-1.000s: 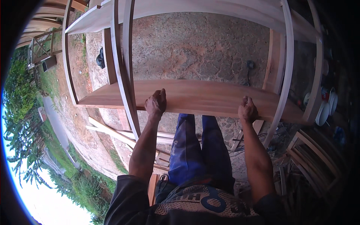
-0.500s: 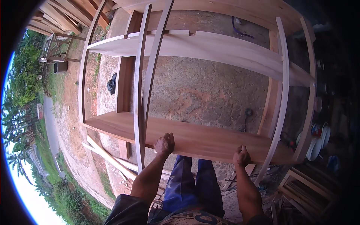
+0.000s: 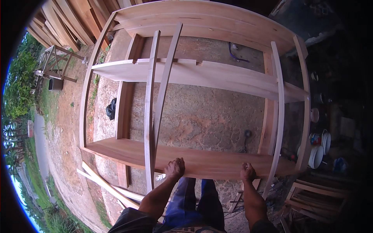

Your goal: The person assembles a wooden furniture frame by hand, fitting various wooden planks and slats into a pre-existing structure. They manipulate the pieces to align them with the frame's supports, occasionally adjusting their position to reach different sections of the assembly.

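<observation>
A large wooden frame lies before me, with a reddish-brown near board (image 3: 210, 158), a paler notched middle board (image 3: 229, 77) and a wide far board (image 3: 206, 19). My left hand (image 3: 175, 167) is closed over the near board's front edge, just right of two long wooden strips, the left strip (image 3: 150, 105) and the slanting strip (image 3: 166, 73). Further right, my right hand (image 3: 247, 171) grips that same edge with curled fingers. Another strip (image 3: 279, 101) crosses the boards beyond it. Both hands' undersides are hidden.
Pale offcuts (image 3: 110, 188) lie at the near left. White buckets (image 3: 316, 155) and a stack of small wooden frames (image 3: 316, 196) stand at the right. Several planks (image 3: 74, 23) lean at the far left, near a wooden trestle (image 3: 56, 64). A black bag (image 3: 111, 109) rests beside the frame.
My view has tilted up, so more of the far board shows and the frame sits lower in the picture. Both hands stay on the near board's edge.
</observation>
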Available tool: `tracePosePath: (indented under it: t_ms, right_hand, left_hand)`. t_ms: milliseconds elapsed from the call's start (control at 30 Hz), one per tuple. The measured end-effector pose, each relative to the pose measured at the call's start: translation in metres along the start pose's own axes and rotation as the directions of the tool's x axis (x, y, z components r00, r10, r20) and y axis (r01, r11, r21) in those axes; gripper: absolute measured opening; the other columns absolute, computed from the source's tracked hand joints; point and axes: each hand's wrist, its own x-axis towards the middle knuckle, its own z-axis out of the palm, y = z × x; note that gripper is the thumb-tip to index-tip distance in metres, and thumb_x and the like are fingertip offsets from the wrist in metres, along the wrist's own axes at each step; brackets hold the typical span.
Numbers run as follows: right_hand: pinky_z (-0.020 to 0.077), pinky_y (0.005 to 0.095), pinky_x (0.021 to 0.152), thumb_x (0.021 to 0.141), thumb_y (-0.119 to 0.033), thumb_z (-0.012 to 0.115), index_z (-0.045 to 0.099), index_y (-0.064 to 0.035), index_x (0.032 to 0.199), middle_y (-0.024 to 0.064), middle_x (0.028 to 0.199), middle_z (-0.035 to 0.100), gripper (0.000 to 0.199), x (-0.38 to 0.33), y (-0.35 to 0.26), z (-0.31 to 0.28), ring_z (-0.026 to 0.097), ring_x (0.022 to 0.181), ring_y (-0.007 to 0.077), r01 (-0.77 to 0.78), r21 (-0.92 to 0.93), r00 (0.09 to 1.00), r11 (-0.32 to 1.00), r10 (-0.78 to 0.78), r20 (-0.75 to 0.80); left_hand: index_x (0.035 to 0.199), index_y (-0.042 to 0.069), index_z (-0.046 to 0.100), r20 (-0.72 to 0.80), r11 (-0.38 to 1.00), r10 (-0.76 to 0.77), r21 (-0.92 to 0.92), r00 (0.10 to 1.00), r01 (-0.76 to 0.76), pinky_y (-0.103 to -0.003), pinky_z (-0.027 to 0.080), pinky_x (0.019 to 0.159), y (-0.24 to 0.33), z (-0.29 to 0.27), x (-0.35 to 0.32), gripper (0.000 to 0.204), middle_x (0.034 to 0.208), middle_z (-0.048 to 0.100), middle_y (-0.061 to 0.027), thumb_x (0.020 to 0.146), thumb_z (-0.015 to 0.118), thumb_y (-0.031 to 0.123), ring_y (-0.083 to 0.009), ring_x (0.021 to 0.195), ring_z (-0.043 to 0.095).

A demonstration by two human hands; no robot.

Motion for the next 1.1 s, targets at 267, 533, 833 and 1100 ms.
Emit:
tracePosePath:
  t_ms: [267, 533, 833, 1100]
  right_hand:
    - [0.0506, 0.0308, 0.089, 0.097, -0.028, 0.062, 0.063, 0.0008, 0.124, 0.0140, 0.108, 0.070, 0.039, 0.010, 0.036, -0.038, 0.067, 0.100, 0.0201, 0.187, 0.708, 0.970, 0.681, -0.244, -0.022]
    - [0.0509, 0.0348, 0.089, 0.098, -0.024, 0.060, 0.063, 0.0008, 0.122, 0.0184, 0.108, 0.070, 0.035, -0.100, 0.065, -0.270, 0.068, 0.102, 0.0240, 0.179, 0.303, 0.952, 0.936, -0.086, -0.295]
    - [0.0509, 0.0345, 0.087, 0.096, -0.022, 0.061, 0.065, -0.0030, 0.123, 0.0182, 0.110, 0.070, 0.033, -0.123, 0.039, -0.289, 0.068, 0.102, 0.0243, 0.349, -0.122, 0.881, 0.929, -0.370, -0.294]
    - [0.0522, 0.0411, 0.090, 0.092, -0.016, 0.061, 0.068, 0.0007, 0.114, 0.0225, 0.114, 0.068, 0.028, 0.009, -0.089, -0.249, 0.066, 0.107, 0.0385, 0.526, 0.136, 0.842, 0.840, -0.491, -0.225]
  left_hand:
    - [0.108, 0.010, 0.069, 0.068, 0.992, 0.127, 0.004, 0.990, -0.127, -0.051, 0.047, 0.098, -0.008, 0.004, 0.004, 0.052, 0.116, 0.069, -0.0177, 0.102, 0.034, 0.048, -0.0365, 0.115, 0.062]
    - [0.108, 0.009, 0.069, 0.068, 0.977, 0.211, -0.037, 0.975, -0.209, -0.049, 0.049, 0.096, -0.018, 0.008, 0.005, 0.051, 0.112, 0.070, -0.0183, 0.103, 0.035, 0.046, -0.0358, 0.112, 0.064]
    - [0.102, 0.009, 0.070, -0.060, 0.963, 0.230, -0.128, 0.971, -0.236, -0.050, 0.050, 0.093, -0.027, 0.013, 0.004, 0.047, 0.104, 0.072, -0.0174, 0.101, 0.040, 0.044, -0.0361, 0.104, 0.067]
    - [0.107, 0.006, 0.070, -0.025, 0.930, 0.092, -0.356, 0.995, -0.095, -0.050, 0.050, 0.091, -0.010, -0.004, 0.012, 0.049, 0.105, 0.071, -0.0219, 0.099, 0.042, 0.046, -0.0405, 0.104, 0.066]
